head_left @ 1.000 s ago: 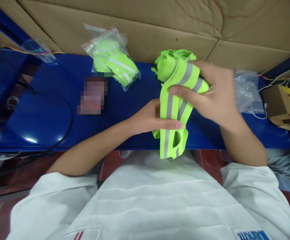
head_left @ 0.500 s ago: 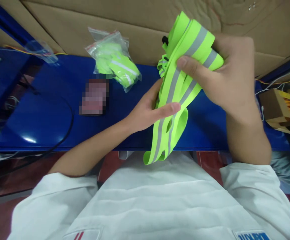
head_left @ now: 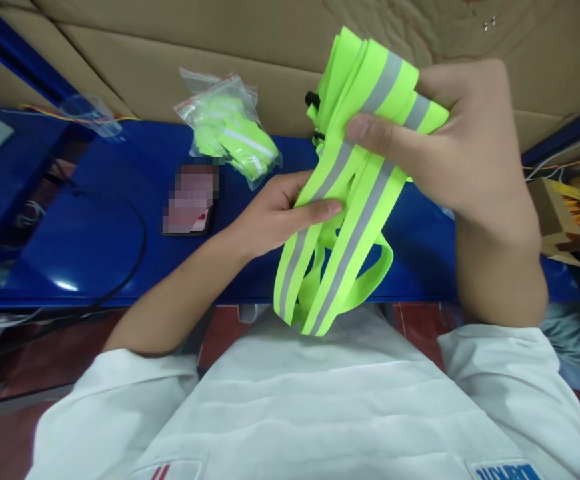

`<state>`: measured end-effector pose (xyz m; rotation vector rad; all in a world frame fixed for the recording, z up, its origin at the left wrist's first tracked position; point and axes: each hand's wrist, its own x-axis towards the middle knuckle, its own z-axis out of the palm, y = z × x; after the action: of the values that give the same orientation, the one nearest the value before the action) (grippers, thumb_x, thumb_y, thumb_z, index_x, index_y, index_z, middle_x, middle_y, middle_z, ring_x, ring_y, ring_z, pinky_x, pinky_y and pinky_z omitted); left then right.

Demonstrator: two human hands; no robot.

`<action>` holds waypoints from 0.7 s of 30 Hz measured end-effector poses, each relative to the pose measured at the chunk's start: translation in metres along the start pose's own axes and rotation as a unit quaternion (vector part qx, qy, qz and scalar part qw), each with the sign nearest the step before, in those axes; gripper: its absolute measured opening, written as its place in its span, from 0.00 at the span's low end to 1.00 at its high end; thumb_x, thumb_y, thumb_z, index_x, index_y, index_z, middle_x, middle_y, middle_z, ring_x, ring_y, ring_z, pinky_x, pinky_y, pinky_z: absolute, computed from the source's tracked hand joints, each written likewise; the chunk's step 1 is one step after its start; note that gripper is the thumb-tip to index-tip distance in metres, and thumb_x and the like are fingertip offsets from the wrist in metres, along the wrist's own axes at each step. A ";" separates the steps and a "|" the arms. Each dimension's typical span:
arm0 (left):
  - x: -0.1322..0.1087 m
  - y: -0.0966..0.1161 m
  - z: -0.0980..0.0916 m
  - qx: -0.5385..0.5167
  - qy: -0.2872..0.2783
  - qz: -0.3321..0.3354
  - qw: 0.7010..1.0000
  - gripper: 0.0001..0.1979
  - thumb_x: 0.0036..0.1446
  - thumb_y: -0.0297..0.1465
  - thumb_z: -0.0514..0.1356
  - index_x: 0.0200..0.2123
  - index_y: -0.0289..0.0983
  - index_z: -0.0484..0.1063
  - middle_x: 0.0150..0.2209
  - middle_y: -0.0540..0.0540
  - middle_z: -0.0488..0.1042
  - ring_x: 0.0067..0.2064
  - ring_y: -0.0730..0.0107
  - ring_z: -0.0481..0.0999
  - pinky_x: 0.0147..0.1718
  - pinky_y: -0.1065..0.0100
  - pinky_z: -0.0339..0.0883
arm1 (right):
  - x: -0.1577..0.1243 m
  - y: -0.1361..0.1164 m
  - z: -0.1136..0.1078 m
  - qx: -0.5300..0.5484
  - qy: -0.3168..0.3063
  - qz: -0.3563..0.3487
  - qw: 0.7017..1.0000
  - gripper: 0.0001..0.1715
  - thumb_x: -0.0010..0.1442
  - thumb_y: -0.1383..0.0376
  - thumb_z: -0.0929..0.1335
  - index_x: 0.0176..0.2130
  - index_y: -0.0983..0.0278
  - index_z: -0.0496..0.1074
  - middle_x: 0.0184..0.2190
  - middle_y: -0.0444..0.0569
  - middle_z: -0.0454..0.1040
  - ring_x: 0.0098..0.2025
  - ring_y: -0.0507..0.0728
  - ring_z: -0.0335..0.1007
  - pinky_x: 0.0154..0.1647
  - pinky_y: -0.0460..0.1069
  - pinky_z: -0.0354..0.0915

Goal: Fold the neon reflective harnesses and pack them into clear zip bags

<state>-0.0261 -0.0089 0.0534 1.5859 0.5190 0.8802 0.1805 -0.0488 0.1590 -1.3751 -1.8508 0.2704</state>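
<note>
Neon yellow straps point(head_left: 365, 227) with grey reflective stripes hang in folded layers over the front of the blue table point(head_left: 100, 220). My right hand point(head_left: 455, 133) grips their upper folded part, thumb across the front. Lower down, my left hand point(head_left: 285, 213) pinches one strap between its thumb and the fingers behind. The lower ends form loops near the table's front edge. Black fittings point(head_left: 313, 100) show at the upper left of the bundle. The fingers behind the straps are partly hidden.
A clear bag point(head_left: 235, 130) of similar neon straps lies at the back, beside a phone point(head_left: 190, 200) with a blurred screen. A clear cup point(head_left: 93, 117) and a black cable point(head_left: 143, 247) are at left. An open cardboard box point(head_left: 567, 220) stands at right.
My left hand has moved slightly left, drawing one strap away from the other. The lower loops have spread apart. My right hand still grips the top.
</note>
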 end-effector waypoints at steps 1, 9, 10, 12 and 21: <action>0.000 0.000 0.000 -0.005 -0.001 -0.006 1.000 0.21 0.57 0.50 0.73 0.43 0.39 0.80 0.40 0.50 0.82 0.43 0.56 0.84 0.39 0.60 0.80 | 0.000 0.001 0.000 0.005 -0.004 -0.011 1.000 0.22 0.63 0.54 0.76 0.26 0.67 0.77 0.23 0.41 0.61 0.29 0.48 0.51 0.30 0.49 0.43; 0.004 -0.013 0.003 0.039 0.041 0.054 0.997 0.33 0.51 0.43 0.78 0.57 0.41 0.74 0.54 0.44 0.80 0.63 0.45 0.75 0.63 0.54 0.71 | 0.003 0.009 -0.001 -0.038 0.068 -0.039 0.996 0.26 0.62 0.53 0.77 0.23 0.65 0.69 0.24 0.42 0.55 0.30 0.49 0.48 0.32 0.52 0.41; 0.004 -0.012 0.003 0.035 0.034 0.057 0.997 0.34 0.52 0.44 0.77 0.59 0.42 0.73 0.56 0.44 0.79 0.65 0.46 0.74 0.65 0.54 0.70 | 0.003 0.009 -0.001 -0.042 0.073 -0.038 0.996 0.25 0.63 0.53 0.77 0.24 0.65 0.70 0.24 0.42 0.57 0.30 0.50 0.49 0.32 0.52 0.41; 0.002 -0.009 0.003 0.017 -0.007 0.051 0.999 0.34 0.55 0.48 0.75 0.61 0.44 0.73 0.58 0.45 0.78 0.65 0.47 0.74 0.65 0.54 0.70 | 0.004 0.009 -0.001 -0.021 0.075 -0.040 0.996 0.25 0.64 0.54 0.76 0.24 0.65 0.69 0.25 0.43 0.57 0.31 0.50 0.50 0.33 0.52 0.41; 0.011 -0.001 -0.007 -0.061 -0.004 0.043 0.997 0.40 0.48 0.63 0.72 0.56 0.44 0.78 0.51 0.46 0.81 0.65 0.43 0.75 0.60 0.54 0.75 | 0.005 0.002 0.002 0.066 0.023 -0.084 0.994 0.19 0.67 0.56 0.74 0.32 0.67 0.81 0.28 0.44 0.68 0.34 0.50 0.62 0.35 0.49 0.53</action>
<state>-0.0250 0.0036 0.0556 1.5080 0.3868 0.9524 0.1803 -0.0433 0.1591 -1.1199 -1.8621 0.2675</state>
